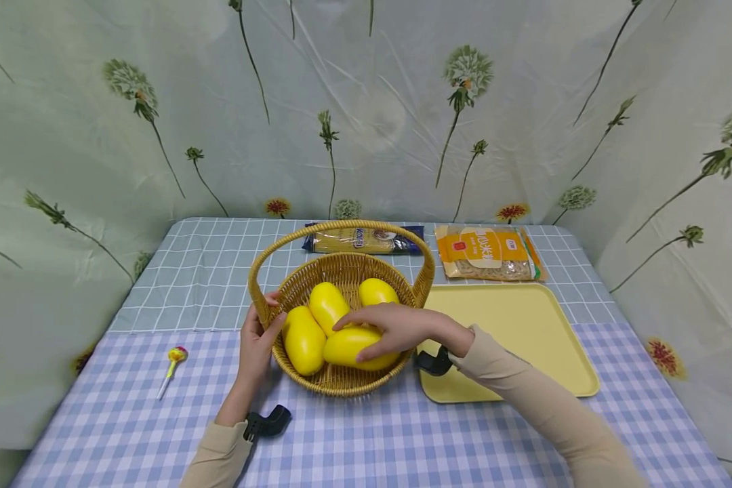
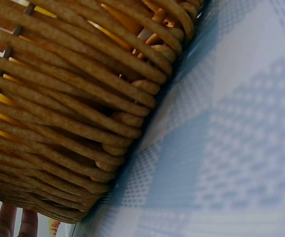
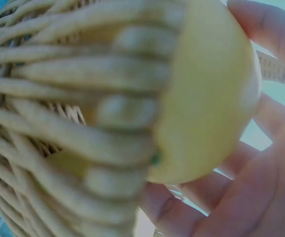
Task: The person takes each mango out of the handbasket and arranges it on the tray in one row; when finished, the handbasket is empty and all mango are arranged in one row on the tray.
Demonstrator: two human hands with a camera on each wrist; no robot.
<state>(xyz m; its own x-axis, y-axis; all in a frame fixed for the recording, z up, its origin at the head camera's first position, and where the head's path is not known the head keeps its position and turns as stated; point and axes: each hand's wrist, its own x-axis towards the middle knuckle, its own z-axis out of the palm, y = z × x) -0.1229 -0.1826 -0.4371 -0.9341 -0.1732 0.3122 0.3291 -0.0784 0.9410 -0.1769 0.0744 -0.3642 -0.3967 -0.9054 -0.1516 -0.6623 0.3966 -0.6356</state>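
A woven wicker basket (image 1: 349,391) with a tall arched handle stands on the table and holds several smooth yellow mangoes. My left hand (image 1: 257,344) grips its left side by the foot of the handle, thumb at the rim; two of its fingers (image 2: 27,224) show past the weave in the left wrist view. Inside the basket's near right part, my right hand (image 1: 399,327) grips one mango (image 1: 344,348) from above, thumb on the near side. The right wrist view shows that mango (image 3: 206,103) between spread, bent fingers, right behind the rim. Other mangoes (image 1: 303,341) lie to its left and behind.
A yellow tray (image 1: 518,325) lies right of the basket, under my right forearm. Behind are a pasta packet (image 1: 366,240) and an orange-and-clear food bag (image 1: 488,254). A lollipop (image 1: 173,366) lies at the left on the checked cloth (image 1: 354,447).
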